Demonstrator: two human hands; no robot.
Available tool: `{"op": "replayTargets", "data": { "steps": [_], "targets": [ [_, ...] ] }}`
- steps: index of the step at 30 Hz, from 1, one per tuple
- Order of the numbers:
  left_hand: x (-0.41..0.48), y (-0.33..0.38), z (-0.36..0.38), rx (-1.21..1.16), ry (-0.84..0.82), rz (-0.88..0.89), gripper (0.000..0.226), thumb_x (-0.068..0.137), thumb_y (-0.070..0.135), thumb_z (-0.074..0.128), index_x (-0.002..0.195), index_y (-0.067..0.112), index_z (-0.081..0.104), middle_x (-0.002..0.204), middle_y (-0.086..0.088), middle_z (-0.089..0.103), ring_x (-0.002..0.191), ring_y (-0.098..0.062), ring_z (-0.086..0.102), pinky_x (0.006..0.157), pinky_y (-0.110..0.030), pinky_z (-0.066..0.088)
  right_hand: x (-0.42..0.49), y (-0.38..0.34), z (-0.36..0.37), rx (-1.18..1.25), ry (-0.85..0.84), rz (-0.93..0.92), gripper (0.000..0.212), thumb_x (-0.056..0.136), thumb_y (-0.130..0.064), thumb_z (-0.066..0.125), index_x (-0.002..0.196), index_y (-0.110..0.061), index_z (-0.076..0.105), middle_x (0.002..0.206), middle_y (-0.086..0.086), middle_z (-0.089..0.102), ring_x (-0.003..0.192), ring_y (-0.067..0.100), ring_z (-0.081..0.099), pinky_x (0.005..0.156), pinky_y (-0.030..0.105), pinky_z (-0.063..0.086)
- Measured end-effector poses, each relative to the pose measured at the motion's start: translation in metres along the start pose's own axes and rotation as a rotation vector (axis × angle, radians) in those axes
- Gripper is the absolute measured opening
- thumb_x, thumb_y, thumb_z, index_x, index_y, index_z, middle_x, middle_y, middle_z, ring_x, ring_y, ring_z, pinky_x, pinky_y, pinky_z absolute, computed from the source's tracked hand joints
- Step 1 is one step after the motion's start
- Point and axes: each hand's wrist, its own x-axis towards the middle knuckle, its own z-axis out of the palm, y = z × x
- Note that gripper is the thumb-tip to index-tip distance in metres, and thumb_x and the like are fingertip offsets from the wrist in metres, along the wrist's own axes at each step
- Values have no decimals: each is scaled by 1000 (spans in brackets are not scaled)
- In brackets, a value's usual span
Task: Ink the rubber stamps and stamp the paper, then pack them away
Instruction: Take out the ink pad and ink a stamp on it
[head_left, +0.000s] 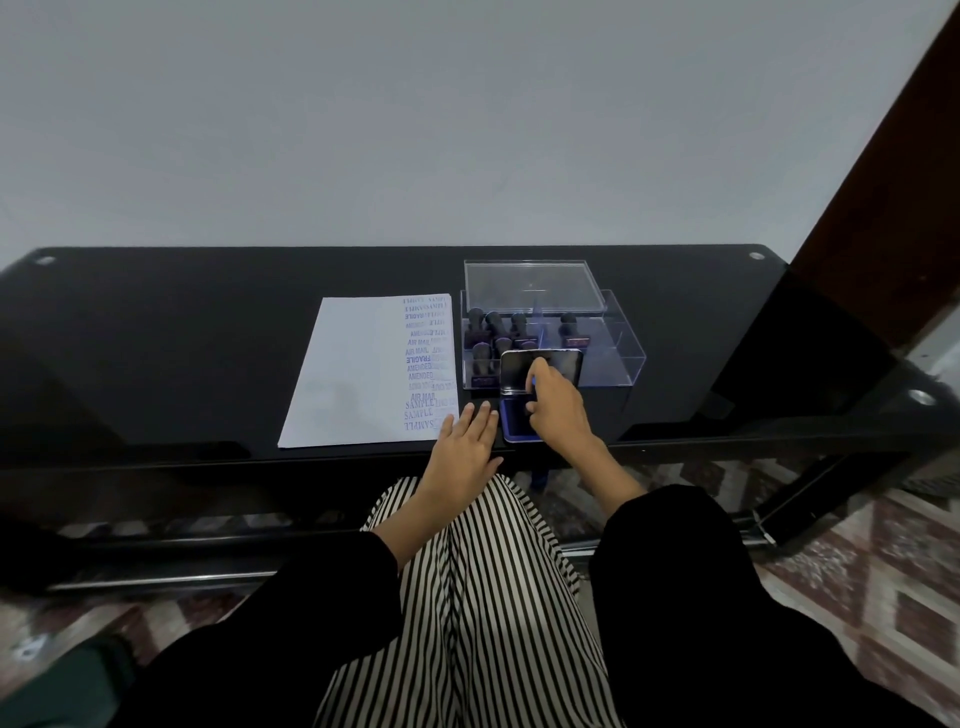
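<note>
A blue ink pad (515, 422) lies at the table's near edge with its hinged metal lid (514, 370) standing up. My right hand (558, 410) reaches over the pad, its index finger stretched out and touching the lid's inner face near the top. My left hand (465, 441) rests flat on the table just left of the pad, by the corner of the white paper (358, 374). Blue stamp prints run down the paper's right side. Several black-handled rubber stamps (498, 332) stand in a clear acrylic box (618, 353) behind the pad.
The box's clear lid (532, 286) lies on the box's far side. The black glass table (182, 322) ends at a pale wall behind. A dark wooden frame (883, 218) rises at the right. My striped lap is below the table edge.
</note>
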Motion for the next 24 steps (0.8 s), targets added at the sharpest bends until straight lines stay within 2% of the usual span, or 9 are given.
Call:
{"op": "replayTargets", "data": {
  "steps": [8,13,15,18,21,24],
  "targets": [
    [0,0,0,1,4,-7,61,101,36,28,149,9,2,159,-8,2,147,-24,2,119,-39,4,-19,2,11,12,155,-38,24,84,7,53,100,-9,44,104,7,53,86,13,40,70,24,30],
    [0,0,-1,-6,8,-4,61,101,35,28,149,8,2,159,-8,2,147,-24,2,119,-39,4,-11,0,7,-4,88,-16,25,85,8,53,102,-8,45,106,10,55,90,20,51,69,25,33],
    [0,0,-2,-3,3,0,61,101,35,28,149,8,3,158,-8,2,147,-24,2,119,-39,5,-4,-3,3,-26,35,-14,24,85,7,54,98,-10,42,107,12,55,93,26,55,69,27,34],
    [0,0,-2,2,0,0,61,101,35,29,149,9,3,159,-8,3,147,-24,2,119,-39,6,0,-2,0,-33,7,-17,28,84,6,54,93,-14,36,105,12,55,88,26,54,68,27,33],
    [0,0,-2,-19,7,-5,61,101,35,30,149,9,3,159,-8,3,147,-24,2,119,-39,6,-9,0,7,-7,84,-12,28,83,9,54,93,-13,39,101,9,54,81,17,46,67,25,33],
    [0,0,-3,-24,9,-8,61,101,34,31,149,9,4,159,-8,3,147,-24,3,119,-39,6,-23,0,19,2,224,-24,23,84,9,51,94,-10,44,97,5,52,85,17,45,67,27,37]
  ]
}}
